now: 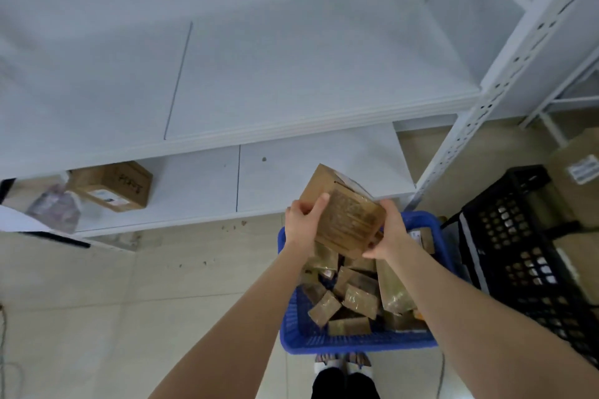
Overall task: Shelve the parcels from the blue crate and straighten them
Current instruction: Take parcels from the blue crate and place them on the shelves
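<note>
A brown cardboard parcel (345,214) with tape and a white label is held above the blue crate (356,338). My left hand (303,223) grips its left side, thumb on the top face. Its right side and lower corner are gripped by my right hand (390,230). The crate stands on the floor in front of the white shelf (291,113) and holds several smaller brown parcels (359,298). On the lower shelf board (201,185) lie a brown box (111,186) and a plastic-wrapped packet (55,209) at the left.
A black perforated crate (525,253) stands right of the blue one. Cardboard boxes (580,172) sit behind it. A white perforated shelf post (505,74) rises at the right. The floor is beige tile (129,301). My shoes (343,361) are just behind the blue crate.
</note>
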`<state>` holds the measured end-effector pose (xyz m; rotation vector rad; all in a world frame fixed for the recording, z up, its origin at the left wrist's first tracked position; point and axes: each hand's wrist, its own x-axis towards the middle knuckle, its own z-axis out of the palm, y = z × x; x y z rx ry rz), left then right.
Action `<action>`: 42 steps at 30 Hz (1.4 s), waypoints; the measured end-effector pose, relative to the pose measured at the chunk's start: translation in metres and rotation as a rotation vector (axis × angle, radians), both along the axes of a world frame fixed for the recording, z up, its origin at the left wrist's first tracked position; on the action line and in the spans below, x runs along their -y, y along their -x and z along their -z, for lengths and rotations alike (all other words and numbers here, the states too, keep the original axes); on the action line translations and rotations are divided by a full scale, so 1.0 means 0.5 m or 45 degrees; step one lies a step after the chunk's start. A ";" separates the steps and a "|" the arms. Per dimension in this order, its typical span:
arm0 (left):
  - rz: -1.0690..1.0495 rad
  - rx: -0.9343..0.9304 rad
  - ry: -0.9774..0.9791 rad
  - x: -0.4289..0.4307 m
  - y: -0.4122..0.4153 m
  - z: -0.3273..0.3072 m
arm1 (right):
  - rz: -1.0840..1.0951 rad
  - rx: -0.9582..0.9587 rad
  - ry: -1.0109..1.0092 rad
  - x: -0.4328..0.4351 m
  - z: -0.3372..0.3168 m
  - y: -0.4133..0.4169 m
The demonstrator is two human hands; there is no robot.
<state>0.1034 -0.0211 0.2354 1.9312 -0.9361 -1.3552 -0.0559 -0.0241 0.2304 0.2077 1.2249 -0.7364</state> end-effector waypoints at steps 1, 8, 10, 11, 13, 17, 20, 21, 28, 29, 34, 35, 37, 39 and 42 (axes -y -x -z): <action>-0.026 -0.018 -0.014 -0.002 -0.005 -0.014 | 0.005 -0.008 0.028 -0.007 -0.013 -0.002; -0.075 0.030 -0.135 -0.007 -0.027 -0.085 | -0.039 -0.031 0.186 -0.031 -0.055 -0.013; -0.048 0.002 -0.183 -0.010 -0.031 -0.102 | -0.072 -0.008 0.201 -0.028 -0.049 -0.012; -0.041 -0.010 -0.205 -0.010 -0.032 -0.109 | -0.107 -0.006 0.211 -0.027 -0.048 -0.012; -0.026 -0.024 -0.235 -0.010 -0.037 -0.120 | -0.189 -0.017 0.236 -0.028 -0.043 -0.014; 0.010 -0.037 -0.245 -0.011 -0.051 -0.146 | -0.239 -0.023 0.279 -0.029 -0.039 -0.018; -0.037 -0.158 -0.178 -0.013 -0.066 -0.156 | -0.296 0.003 0.261 -0.029 -0.047 -0.020; -0.050 -0.188 -0.154 -0.015 -0.070 -0.159 | -0.354 0.043 0.256 -0.031 -0.052 -0.020; 0.101 -0.233 -0.119 -0.041 -0.098 -0.208 | -0.445 0.292 0.395 -0.049 -0.080 -0.033; 0.135 -0.244 -0.122 -0.040 -0.102 -0.218 | -0.414 0.279 0.412 -0.047 -0.086 -0.034; 0.208 -0.198 -0.062 -0.026 -0.117 -0.277 | -0.371 0.149 0.567 -0.033 -0.139 -0.044; 0.198 -0.195 -0.030 -0.025 -0.119 -0.291 | -0.386 0.113 0.614 -0.027 -0.150 -0.046; 0.182 -0.186 0.029 -0.020 -0.123 -0.312 | -0.454 0.051 0.705 -0.015 -0.176 -0.050; 0.179 -0.195 0.083 -0.017 -0.132 -0.332 | -0.508 0.015 0.768 -0.008 -0.203 -0.054; 0.192 -0.225 0.135 -0.013 -0.149 -0.358 | -0.500 0.031 0.788 -0.006 -0.241 -0.071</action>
